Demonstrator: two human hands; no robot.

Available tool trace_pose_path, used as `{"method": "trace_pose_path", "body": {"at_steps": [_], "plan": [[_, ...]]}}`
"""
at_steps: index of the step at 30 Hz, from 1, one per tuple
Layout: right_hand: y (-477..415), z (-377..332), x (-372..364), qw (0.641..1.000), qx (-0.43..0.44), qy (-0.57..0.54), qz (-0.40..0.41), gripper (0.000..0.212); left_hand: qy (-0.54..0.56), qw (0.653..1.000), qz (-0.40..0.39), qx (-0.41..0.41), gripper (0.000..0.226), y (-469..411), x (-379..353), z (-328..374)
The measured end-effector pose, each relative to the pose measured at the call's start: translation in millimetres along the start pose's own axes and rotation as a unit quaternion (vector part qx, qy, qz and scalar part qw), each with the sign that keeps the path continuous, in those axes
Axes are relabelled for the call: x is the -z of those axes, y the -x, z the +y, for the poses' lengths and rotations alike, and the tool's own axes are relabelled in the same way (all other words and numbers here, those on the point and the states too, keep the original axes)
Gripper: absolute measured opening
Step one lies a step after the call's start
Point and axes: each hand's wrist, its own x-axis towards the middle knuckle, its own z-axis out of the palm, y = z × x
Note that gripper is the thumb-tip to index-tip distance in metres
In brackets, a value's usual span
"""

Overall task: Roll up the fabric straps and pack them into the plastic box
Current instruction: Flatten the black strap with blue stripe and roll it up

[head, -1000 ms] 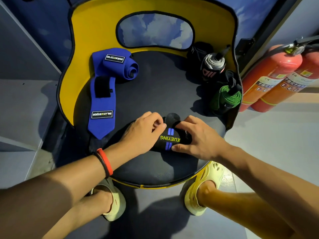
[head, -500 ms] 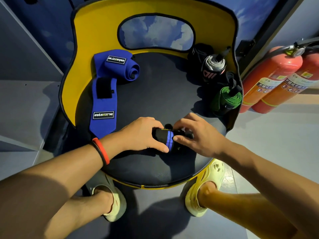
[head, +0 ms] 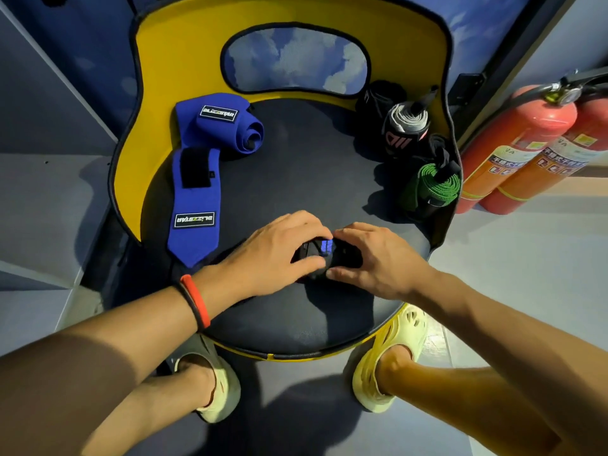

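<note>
Strap (head: 194, 205) labelled BLIZZSTAR, fingers (head: 306, 263) gripping black roll (head: 347, 254)

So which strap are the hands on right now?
The black strap with the blue stripe, gripped between left hand and right hand; the blue strap, grey roll and green roll lie apart, untouched.

BLIZZSTAR patch on rolled blue strap (head: 227, 134); same patch, upside down, on flat blue strap (head: 193, 240).

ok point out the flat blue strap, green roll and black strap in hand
flat blue strap (head: 194, 201): head view, bare middle
green roll (head: 440, 186): head view, coiled end
black strap (head: 326, 247): head view, blue stripe
</note>
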Motion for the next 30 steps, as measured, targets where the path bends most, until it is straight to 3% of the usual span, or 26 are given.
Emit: {"method": "trace_pose_path", "body": {"at_steps": [4,10,16,21,25,27,30], "plan": [[0.9,-4.9,-0.4,0.998,-0.033,-0.041,-0.017,0.062,-0.088,0.995,-0.045,0.008,0.084,7.9,-7.5,-3.3],[6.2,-8.3,-9.1,0.996,-0.039,-0.074,-0.029,0.059,-0.089,0.995,-0.030,0.036,0.081,6.6,-11.0,-2.6],[5.2,-6.8,-10.0,0.997,-0.032,-0.066,-0.030,0.085,-0.068,0.995,-0.040,0.058,0.079,4.3,-12.5,3.0],[4.5,-9.1,-11.8,1.000,-0.013,-0.018,-0.018,0.077,-0.094,0.994,-0.032,0.050,0.074,3.6,-13.5,4.6],[2.7,-8.5,-15.2,1.000,-0.027,-0.008,-0.005,0.075,-0.058,0.996,-0.022,0.063,0.069,1.9,-10.8,4.3],[4.5,-8.8,-18.8,0.995,-0.043,-0.082,0.020,0.077,0.005,0.995,-0.005,0.103,0.071,5.3,-12.0,0.2],[5.2,-11.6,-18.8,0.964,-0.115,-0.236,0.053,0.100,0.149,0.975,0.048,0.159,0.073,9.7,-14.6,-8.3]]}}
